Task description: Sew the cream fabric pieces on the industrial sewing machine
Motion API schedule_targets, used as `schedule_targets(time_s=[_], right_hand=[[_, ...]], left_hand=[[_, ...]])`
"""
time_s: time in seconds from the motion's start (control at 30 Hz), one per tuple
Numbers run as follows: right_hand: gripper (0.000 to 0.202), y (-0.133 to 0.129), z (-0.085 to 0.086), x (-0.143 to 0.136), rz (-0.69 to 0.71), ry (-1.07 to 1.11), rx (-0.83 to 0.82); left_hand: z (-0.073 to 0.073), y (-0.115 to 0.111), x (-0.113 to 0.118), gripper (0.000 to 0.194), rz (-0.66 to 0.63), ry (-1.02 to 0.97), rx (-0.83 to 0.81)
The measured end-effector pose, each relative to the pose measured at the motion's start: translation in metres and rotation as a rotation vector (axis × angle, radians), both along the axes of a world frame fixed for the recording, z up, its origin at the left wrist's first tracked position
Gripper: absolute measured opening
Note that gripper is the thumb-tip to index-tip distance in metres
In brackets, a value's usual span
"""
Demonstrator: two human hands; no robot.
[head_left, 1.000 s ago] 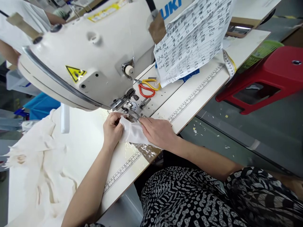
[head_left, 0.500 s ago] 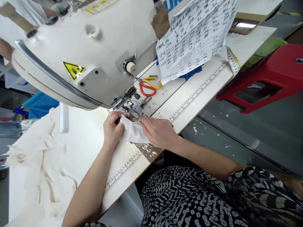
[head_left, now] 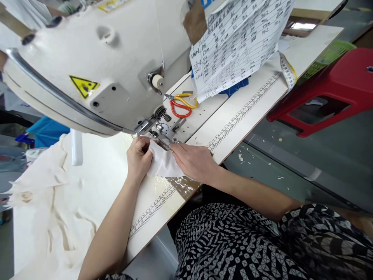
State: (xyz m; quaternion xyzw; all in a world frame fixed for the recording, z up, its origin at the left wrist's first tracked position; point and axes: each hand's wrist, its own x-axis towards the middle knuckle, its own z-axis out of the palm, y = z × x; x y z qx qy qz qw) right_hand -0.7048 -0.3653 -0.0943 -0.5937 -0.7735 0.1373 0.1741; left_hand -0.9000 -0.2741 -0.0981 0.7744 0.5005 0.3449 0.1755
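A small piece of white fabric (head_left: 162, 162) lies between my two hands, just in front of the presser foot of a sewing machine (head_left: 122, 74). My left hand (head_left: 139, 157) pinches its left edge, thumb against curled fingers. On the other side my right hand (head_left: 194, 161) is closed on the fabric's right edge, fingertips close to the metal guide (head_left: 163, 140) by the needle. The fabric's far edge is hidden near the foot. Thread snips (head_left: 182, 105) with red and yellow handles rest on the machine bed beyond my right hand.
Cream fabric pieces (head_left: 43, 206) spread over the table's left side. A handwritten sheet (head_left: 239, 50) hangs from the machine. A tape measure (head_left: 288, 72) drapes over the table edge. To the right stand a red stool (head_left: 329, 93) and a green basket (head_left: 332, 58).
The white fabric now lies flatter and wider between my hands; its folded edge no longer shows. Both hands stay almost in place. The view has shifted slightly.
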Motion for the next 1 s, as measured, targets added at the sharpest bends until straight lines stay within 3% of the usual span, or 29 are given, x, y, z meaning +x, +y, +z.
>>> schedule_targets(time_s=[0.23,0.47,0.57,0.77,0.87,1.0], right_hand=[[0.039,-0.0009,0.0039,0.0003,-0.017,0.026,-0.037],[0.042,0.0004,0.0086,0.0002,-0.002,-0.001,-0.060],[0.041,0.0002,0.0089,0.0000,-0.007,-0.015,-0.063],[0.039,0.0000,0.0064,-0.0017,0.007,-0.026,-0.034],[0.039,0.0002,0.0046,-0.0022,0.002,-0.019,-0.016],[0.036,0.0011,0.0025,-0.0024,-0.008,-0.010,-0.013]], left_hand=[[0.0024,-0.0002,0.0009,0.008,0.023,0.003,-0.040],[0.0009,-0.0022,0.0021,0.008,-0.011,-0.002,0.030],[-0.0014,-0.0020,0.0014,0.003,-0.042,0.038,0.084],[-0.0056,0.0018,-0.0013,0.013,-0.044,0.167,0.113],[-0.0034,0.0019,0.0000,0.002,0.001,0.105,0.099],[0.0017,-0.0001,0.0032,0.009,0.053,0.017,0.021]])
